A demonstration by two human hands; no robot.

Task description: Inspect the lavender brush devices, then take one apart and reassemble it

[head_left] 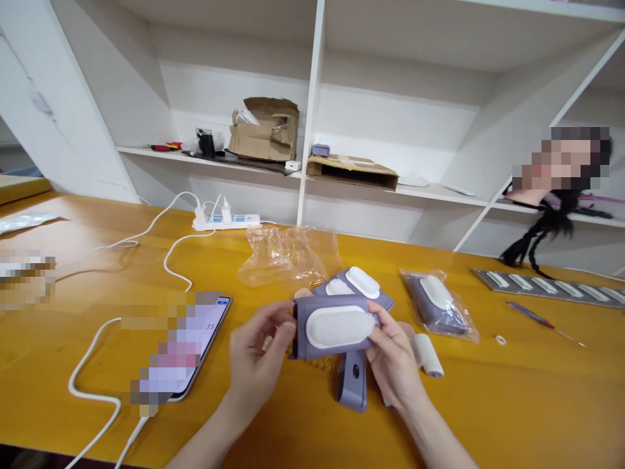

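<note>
Both hands hold a flat purple-grey piece with a raised white oval pad (336, 327) above the table. My left hand (258, 358) is closed on its left edge, thumb and fingers pinching the dark end. At the right end, my right hand (393, 355) grips it with the fingertips against the white pad. Just behind lie similar purple pieces with white pads (362, 281), partly covered by the held one. Below it, a purple strip with a dark oval hole (356, 384) reaches toward me; its upper part is hidden. A white roll-shaped part (430, 355) lies beside my right hand.
A plastic-wrapped purple piece (434, 303) lies to the right, near a screwdriver (532, 314), a white ring (500, 340) and a metal strip (547, 288). Left are a phone (195, 345) with cables and a power strip (229, 223). Clear plastic (288, 254) lies behind, before shelves holding cardboard (266, 130).
</note>
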